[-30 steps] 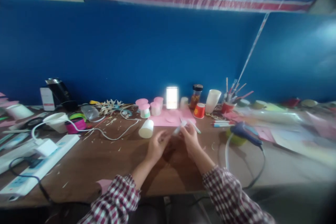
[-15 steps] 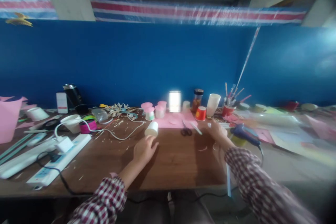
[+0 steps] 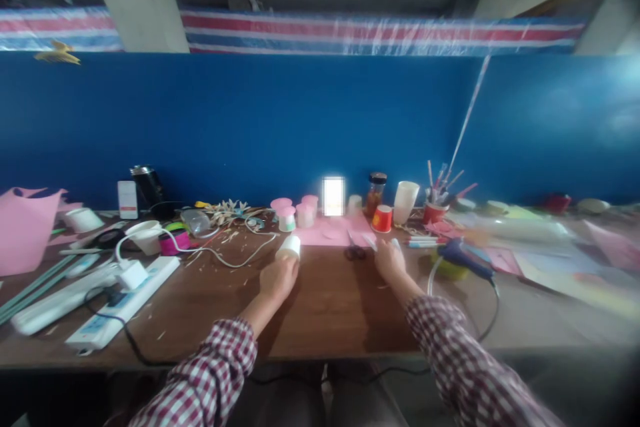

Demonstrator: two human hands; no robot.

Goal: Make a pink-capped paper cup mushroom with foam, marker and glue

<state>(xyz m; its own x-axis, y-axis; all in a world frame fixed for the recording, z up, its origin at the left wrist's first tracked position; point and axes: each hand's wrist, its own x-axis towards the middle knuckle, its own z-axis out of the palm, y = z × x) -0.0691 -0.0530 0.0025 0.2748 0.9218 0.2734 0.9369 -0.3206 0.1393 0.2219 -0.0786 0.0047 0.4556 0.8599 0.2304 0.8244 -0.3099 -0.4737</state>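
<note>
Mid-frame, left hand (image 3: 279, 278) is gripping a white cylindrical paper cup (image 3: 290, 247), risking squeeze dents; right hand (image 3: 390, 263) is pinching a small white piece (image 3: 397, 244).

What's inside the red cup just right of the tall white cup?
Several thin sticks poke up from the red cup. Its wall hides their lower ends and anything deeper inside.

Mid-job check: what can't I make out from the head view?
All in the head view:
Left hand: far-side fingers at the white cup, hidden behind the hand itself.
Right hand: small white item there, too blurred and small to identify.
Bright rectangle: contents, masked by pixel blocks.
Pink sheet: cut off by the left edge.
</note>
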